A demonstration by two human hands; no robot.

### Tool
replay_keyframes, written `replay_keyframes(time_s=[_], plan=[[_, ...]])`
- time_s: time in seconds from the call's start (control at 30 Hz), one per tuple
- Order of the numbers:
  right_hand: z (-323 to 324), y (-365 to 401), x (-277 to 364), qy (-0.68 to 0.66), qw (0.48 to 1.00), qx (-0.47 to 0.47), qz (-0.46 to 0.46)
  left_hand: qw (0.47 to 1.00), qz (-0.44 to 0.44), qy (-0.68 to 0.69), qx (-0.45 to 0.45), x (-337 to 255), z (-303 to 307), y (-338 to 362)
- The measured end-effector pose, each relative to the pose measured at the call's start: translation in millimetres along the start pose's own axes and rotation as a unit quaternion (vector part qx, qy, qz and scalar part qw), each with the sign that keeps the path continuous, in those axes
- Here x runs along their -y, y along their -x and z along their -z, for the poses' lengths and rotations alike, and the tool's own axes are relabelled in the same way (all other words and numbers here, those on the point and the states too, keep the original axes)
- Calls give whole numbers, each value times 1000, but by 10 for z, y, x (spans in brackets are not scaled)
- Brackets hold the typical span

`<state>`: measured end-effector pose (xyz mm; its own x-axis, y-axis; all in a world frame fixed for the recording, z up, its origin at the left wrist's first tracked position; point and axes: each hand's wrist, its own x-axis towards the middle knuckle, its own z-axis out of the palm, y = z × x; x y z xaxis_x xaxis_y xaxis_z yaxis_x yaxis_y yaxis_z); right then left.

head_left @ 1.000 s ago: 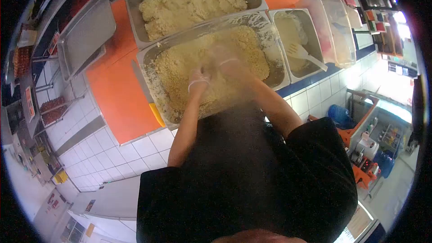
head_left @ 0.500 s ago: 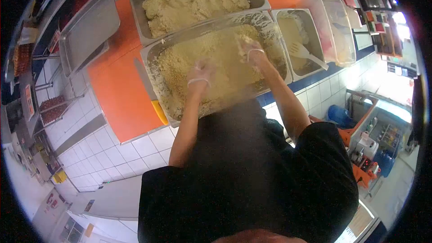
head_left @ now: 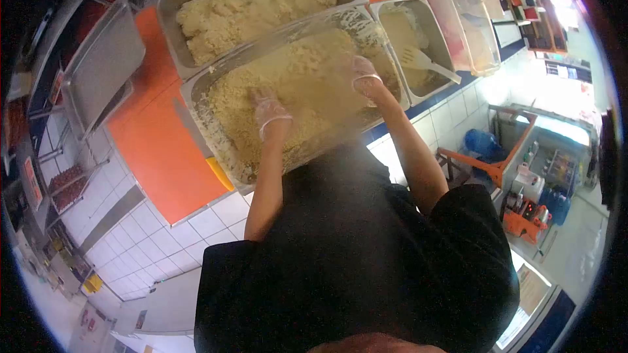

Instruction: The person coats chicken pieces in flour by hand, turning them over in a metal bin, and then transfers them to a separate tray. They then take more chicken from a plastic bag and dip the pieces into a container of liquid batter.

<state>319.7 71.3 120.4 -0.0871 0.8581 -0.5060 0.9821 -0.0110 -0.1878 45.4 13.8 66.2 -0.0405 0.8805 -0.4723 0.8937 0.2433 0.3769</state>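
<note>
Orange countertop point(head_left: 163, 150) over white tiles point(head_left: 196, 222), bright light point(head_left: 562, 0) at far right

Black short-sleeved shirt point(head_left: 353, 255). Thin clear gloves point(head_left: 273, 119) over left grip point(head_left: 269, 110) and right grip point(head_left: 365, 78), cuffs rolled at wrists.

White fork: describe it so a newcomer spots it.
On the orange counter, find the near crumb tray. Right of it sits a small steel pan of batter. The white fork lies inside, the only utensil in any pan.

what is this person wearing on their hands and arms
The left hand and right hand each wear a thin, clear disposable glove with a rolled cuff at the wrist. Black short sleeves cover only the upper arms.
</note>
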Motion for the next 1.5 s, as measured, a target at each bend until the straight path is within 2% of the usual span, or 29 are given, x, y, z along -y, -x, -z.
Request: replay_keyframes(time_s=[0.07, 0.1, 0.17, 0.2, 0.23, 0.27, 0.3, 0.33, 0.4, 0.43, 0.47, 0.53, 0.6, 0.67, 0.7, 0.73, 0.77, 0.8, 0.83, 0.9, 1.03, 1.1, 1.13, 1.17, 1.2, 1.23, 1.33, 1.43, 1.5], plan=[[-6, 237, 7, 99, 973, -99, 182, 998, -42, -36, 33, -129, -213, -40], [92, 368, 64, 98, 976, -103, 165, 994, -109, 4, 8, -300, -157, 52], [354, 529, 148, -16, 951, -205, 232, 980, -192, 43, -15, -491, -269, 66], [183, 429, -36, -16, 952, -214, 220, 971, -229, 39, -62, -423, -494, -26], [-150, 213, -317, -187, 931, -203, 237, 957, -265, 36, -109, -405, -613, -100], [-310, 100, -550, -353, 881, -190, 252, 954, -278, 32, -108, -539, -405, -42], [-45, 248, -545, -449, 860, -128, 204, 974, -221, 22, -49, -718, -50, 92], [210, 415, -558, -498, 845, -91, 174, 986, -164, 11, 9, -867, 165, 178], [621, 668, -794, -544, 821, -78, 157, 997, -81, -17, -3, -850, 56, 16], [831, 773, -982, -550, 816, -83, 156, 978, -184, -83, -62, -640, -99, -115], [1051, 865, -1215, -548, 816, -93, 157, 941, -280, -149, -120, -518, -210, -161], [1496, 1011, -1856, -523, 830, -121, 152, 922, -290, -39, -253, -824, -62, 37], [1967, 1099, -2605, -474, 856, -147, 143, 971, -144, -109, -157, -1095, 64, 234], [2339, 1066, -3332, -411, 889, -159, 125, 985, -121, -69, -101, -890, -127, 57], [2512, 1073, -3539, -411, 888, -159, 131, 985, -118, -70, -107, -1075, -188, 168], [2600, 1094, -3657, -159, 958, -230, 67, 985, -93, 3, -144, -1258, -179, 365], [2659, 1058, -3816, 106, 952, -287, -3, 978, -68, 76, -181, -1500, -189, 485], [2479, 870, -4214, 140, 935, -319, 67, 979, -63, 70, -183, -1755, -204, 574], [2311, 639, -4590, 130, 938, -313, 72, 980, -40, 50, -188, -1974, -216, 719], [2169, 190, -5117, 143, 988, -30, -54, 980, -8, 29, -194, -2184, -326, 850], [2700, 245, -4840, 280, 955, -9, -94, 975, 32, 2, -218, -2536, -556, 1007], [2804, 235, -4584, 249, 902, -353, 2, 973, 64, -18, -219, -2654, -612, 1004], [2984, 378, -4319, 248, 902, -353, 9, 967, 63, -70, -238, -2608, -703, 975], [3226, 599, -3998, 67, 971, -228, 28, 957, 63, -122, -257, -2585, -763, 979], [3342, 698, -3835, -117, 988, -88, 46, 956, 72, -123, -257, -2629, -746, 1014], [3152, 583, -3861, -93, 992, -29, 78, 959, 88, -96, -253, -2704, -690, 1018], [2291, -98, -4287, 150, 973, 90, 152, 953, 117, -89, -264, -2760, -658, 950], [2171, -201, -4455, 214, 955, 128, 162, 941, 147, -118, -281, -2793, -701, 964], [2300, -170, -4532, 64, 987, -16, 148, 935, 160, -126, -291, -2829, -678, 948]])
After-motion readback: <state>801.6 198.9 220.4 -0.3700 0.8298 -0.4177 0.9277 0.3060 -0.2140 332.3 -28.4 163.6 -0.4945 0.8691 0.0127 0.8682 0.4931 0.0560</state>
